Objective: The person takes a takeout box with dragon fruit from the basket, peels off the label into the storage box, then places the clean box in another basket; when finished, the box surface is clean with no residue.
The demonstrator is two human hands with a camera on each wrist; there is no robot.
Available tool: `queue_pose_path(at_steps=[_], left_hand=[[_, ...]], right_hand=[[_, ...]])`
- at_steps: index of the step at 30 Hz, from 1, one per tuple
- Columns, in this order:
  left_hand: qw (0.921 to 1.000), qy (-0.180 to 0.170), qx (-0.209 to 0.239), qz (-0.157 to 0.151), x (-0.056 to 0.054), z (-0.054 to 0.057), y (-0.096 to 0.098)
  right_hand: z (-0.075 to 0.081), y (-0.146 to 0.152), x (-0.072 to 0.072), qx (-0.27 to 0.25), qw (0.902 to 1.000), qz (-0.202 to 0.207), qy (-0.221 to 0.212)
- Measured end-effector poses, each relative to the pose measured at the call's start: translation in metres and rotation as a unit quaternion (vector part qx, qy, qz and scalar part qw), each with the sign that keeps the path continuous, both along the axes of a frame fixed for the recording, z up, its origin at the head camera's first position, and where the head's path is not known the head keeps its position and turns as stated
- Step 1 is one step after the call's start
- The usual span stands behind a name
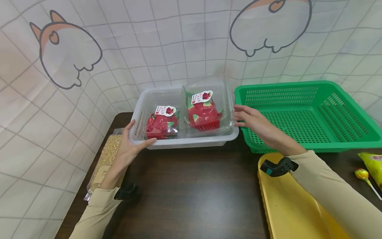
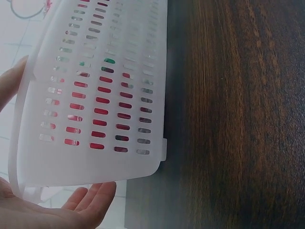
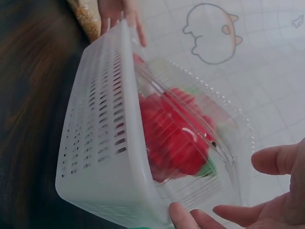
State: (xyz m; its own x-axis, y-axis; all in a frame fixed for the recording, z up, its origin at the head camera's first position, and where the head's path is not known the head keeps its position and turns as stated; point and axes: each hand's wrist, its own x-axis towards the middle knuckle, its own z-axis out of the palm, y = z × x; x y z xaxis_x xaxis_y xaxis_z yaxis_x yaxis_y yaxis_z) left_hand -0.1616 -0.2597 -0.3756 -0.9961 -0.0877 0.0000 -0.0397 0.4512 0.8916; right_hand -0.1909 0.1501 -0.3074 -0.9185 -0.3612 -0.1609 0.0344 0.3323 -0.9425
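A white plastic basket (image 1: 191, 142) stands against the back wall, holding two clear clamshell boxes of red dragon fruit. The left box (image 1: 162, 122) lies inside the basket. Its neighbour, the right box (image 1: 204, 113), is tilted and rises above the rim on the right. My left hand (image 1: 128, 146) grips the basket's front left corner, thumb over the rim and fingers along the outer side. At the right box's outer side, my right hand (image 1: 255, 126) has its fingers extended; in the right wrist view its thumb (image 3: 276, 160) is spread away from the fingers, whose tips are right at the basket's corner.
A green basket (image 1: 298, 146) stands just right of the white one. In front of it lies a yellow tray (image 1: 286, 205), partly under my right arm. A bag of pale kernels (image 1: 108, 152) lies at left; a lollipop (image 1: 361, 174) and yellow packet (image 1: 374, 166) are far right.
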Motion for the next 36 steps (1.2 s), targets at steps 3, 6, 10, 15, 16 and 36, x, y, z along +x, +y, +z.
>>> queue_pose_path(at_steps=[3,6,10,15,16,36], left_hand=[[1.0,-0.002,0.004,0.001,0.001,-0.001,-0.001],[1.0,-0.004,0.003,0.001,0.002,-0.002,-0.001],[1.0,0.0,-0.001,0.004,0.002,-0.003,-0.002],[0.9999,0.004,0.009,0.004,0.003,-0.003,-0.003],[0.9999,0.005,0.011,0.002,0.003,-0.004,-0.003],[0.9998,0.01,0.017,0.002,-0.001,-0.004,0.0]], right_hand=[[0.0,-0.004,0.001,0.023,0.9997,0.008,0.003],[0.0,-0.008,0.002,0.04,0.999,0.014,0.011],[0.002,-0.011,0.004,0.047,0.9985,0.019,0.019],[0.006,-0.016,0.008,0.031,0.9992,0.018,0.015],[0.007,-0.018,0.009,0.022,0.9994,0.018,0.017],[0.004,-0.039,0.008,-0.049,0.9979,-0.013,0.04]])
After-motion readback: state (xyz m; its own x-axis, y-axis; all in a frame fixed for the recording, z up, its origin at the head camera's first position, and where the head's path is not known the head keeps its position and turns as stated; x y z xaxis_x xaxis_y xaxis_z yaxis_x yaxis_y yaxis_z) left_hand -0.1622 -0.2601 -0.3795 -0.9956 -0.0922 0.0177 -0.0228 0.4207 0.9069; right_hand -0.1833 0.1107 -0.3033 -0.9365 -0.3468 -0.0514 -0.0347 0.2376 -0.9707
